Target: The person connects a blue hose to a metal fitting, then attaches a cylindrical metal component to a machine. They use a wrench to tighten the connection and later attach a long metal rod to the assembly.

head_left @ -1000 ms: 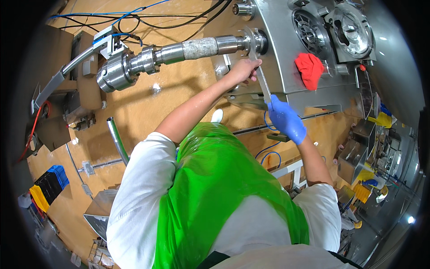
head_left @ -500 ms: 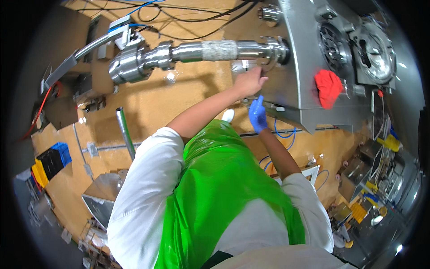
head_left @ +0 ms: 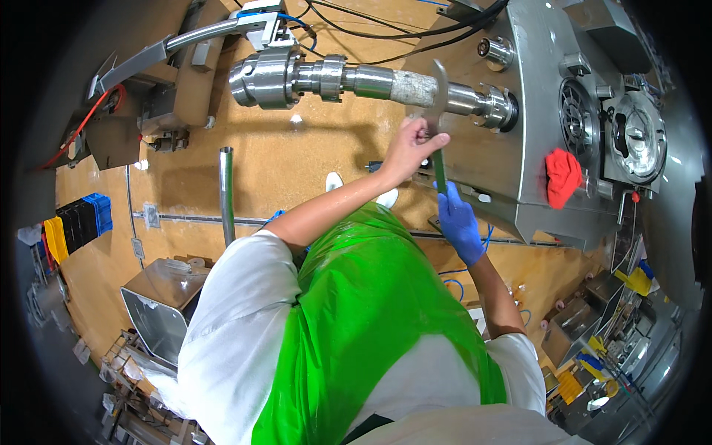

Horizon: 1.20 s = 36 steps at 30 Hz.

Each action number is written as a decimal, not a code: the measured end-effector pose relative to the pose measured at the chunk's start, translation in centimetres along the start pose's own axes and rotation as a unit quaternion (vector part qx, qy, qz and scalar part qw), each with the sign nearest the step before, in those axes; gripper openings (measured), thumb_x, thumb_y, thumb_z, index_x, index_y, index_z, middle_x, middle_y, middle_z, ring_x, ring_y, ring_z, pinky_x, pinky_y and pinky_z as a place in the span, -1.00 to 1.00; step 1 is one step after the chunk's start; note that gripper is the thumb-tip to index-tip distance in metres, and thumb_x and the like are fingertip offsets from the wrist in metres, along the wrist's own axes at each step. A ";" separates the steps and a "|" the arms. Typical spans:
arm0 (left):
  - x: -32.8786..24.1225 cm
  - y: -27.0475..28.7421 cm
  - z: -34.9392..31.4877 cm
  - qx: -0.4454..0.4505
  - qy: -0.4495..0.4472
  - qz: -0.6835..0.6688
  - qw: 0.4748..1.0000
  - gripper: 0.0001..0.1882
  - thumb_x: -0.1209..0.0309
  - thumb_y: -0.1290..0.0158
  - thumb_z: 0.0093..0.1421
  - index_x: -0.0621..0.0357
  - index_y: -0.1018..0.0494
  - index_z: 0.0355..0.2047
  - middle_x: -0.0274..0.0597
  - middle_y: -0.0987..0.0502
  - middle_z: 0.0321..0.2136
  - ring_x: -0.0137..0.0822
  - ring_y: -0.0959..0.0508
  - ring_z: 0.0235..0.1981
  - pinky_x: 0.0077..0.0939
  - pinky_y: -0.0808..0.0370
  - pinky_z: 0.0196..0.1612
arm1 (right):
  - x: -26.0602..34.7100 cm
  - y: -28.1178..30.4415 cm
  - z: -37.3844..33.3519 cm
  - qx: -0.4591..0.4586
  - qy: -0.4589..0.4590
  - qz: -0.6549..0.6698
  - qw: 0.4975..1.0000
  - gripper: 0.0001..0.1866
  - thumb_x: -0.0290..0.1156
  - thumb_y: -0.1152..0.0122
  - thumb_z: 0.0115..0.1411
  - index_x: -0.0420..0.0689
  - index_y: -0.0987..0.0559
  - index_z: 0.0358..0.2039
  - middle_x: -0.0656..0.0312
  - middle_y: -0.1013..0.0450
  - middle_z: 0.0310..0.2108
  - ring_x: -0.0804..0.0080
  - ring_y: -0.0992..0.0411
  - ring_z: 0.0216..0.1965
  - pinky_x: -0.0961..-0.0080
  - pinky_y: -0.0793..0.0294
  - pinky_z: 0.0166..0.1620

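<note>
From the head, the wide fisheye view faces steeply down, upright: green plastic apron (head_left: 356,297) nearest, left hand (head_left: 404,156) and blue-gloved right hand (head_left: 461,226) beyond, tan floor (head_left: 274,185) farther below, steel machine housing (head_left: 493,167) far right.

See pipe assy (head_left: 371,81) jutting L from machine (head_left: 541,111); wrench (head_left: 443,90) in L hand (head_left: 409,154) & R hand (head_left: 460,226), nr machine's L side. Note cloth (head_left: 564,178) on machine, tube (head_left: 226,193) well L of same, crates (head_left: 78,226) farther L of machine, cables (head_left: 415,34) L of machine's far end.
</note>
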State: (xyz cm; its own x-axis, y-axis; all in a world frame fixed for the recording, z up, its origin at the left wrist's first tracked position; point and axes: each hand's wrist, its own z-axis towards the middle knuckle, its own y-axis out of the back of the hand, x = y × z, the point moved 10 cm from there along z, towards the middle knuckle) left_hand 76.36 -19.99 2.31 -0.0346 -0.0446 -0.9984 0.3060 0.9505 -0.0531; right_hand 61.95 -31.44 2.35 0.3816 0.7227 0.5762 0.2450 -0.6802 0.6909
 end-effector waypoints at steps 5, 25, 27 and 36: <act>1.8 6.4 -2.5 -0.030 0.054 -0.160 0.985 -0.77 0.27 -0.15 0.15 0.16 -0.44 -0.35 -0.36 -0.38 -0.45 -0.55 -0.36 -0.39 -0.61 -0.32 -0.28 | 5.9 -4.1 2.3 0.104 0.159 0.132 0.973 -0.76 -0.27 -0.04 0.23 -0.13 -0.48 -0.17 0.12 -0.48 -0.43 0.31 -0.45 -0.45 0.41 -0.41 -0.31; 12.4 16.4 5.8 -0.097 0.021 0.132 0.986 -0.77 0.30 -0.10 0.14 0.23 -0.39 -0.44 -0.14 -0.43 -0.59 -0.30 -0.45 -0.55 -0.34 -0.37 -0.48 | 4.2 -27.6 24.7 0.000 0.250 0.026 0.968 -0.58 -0.04 -0.02 0.21 -0.19 -0.54 -0.35 -0.07 -0.50 -0.43 -0.05 -0.47 -0.29 0.19 -0.42 -0.20; 10.4 13.6 7.0 -0.053 -0.050 0.138 0.988 -0.77 0.30 -0.07 0.16 0.26 -0.43 -0.41 -0.06 -0.49 -0.53 -0.25 -0.50 -0.48 -0.27 -0.39 -0.39 | 0.4 -29.4 31.7 -0.066 0.294 -0.033 0.953 -0.65 -0.12 -0.02 0.22 -0.17 -0.55 -0.28 -0.07 -0.51 -0.37 -0.05 -0.47 -0.25 0.24 -0.44 -0.16; 18.1 16.5 8.9 -0.032 -0.021 0.166 0.985 -0.71 0.24 -0.06 0.16 0.25 -0.49 -0.31 0.00 -0.57 -0.43 -0.13 -0.55 -0.40 -0.24 -0.43 -0.30 | 3.9 -24.5 36.4 0.000 0.096 -0.041 0.995 -0.67 -0.16 0.02 0.23 -0.16 -0.50 -0.20 -0.04 -0.47 -0.28 0.03 -0.42 -0.17 0.27 -0.40 -0.09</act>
State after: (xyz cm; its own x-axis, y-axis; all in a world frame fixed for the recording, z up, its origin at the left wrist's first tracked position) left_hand 89.26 -7.87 -16.81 0.0979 0.2601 -0.9606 0.2329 0.9325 0.2762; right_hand 89.91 -16.40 -28.22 0.1832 0.7862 0.5902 0.2677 -0.6175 0.7396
